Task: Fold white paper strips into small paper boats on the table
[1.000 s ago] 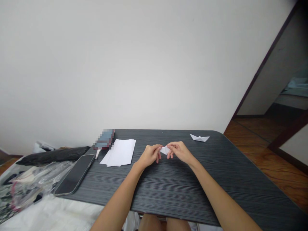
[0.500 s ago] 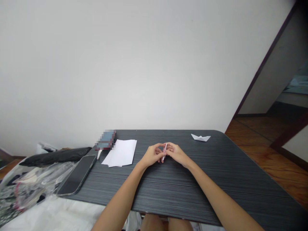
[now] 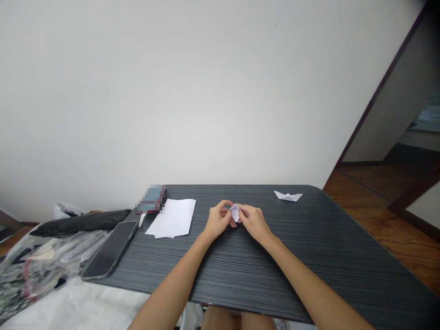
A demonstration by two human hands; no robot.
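In the head view, a small folded paper point(image 3: 235, 212) is pinched in nearly closed fingers by the left hand point(image 3: 217, 221) and right hand point(image 3: 255, 222), over the table point(image 3: 275, 275). White sheets point(image 3: 177, 217) are spread to the left, near a phone point(image 3: 109, 250); a paper boat point(image 3: 288, 197) is placed apart, at far right.
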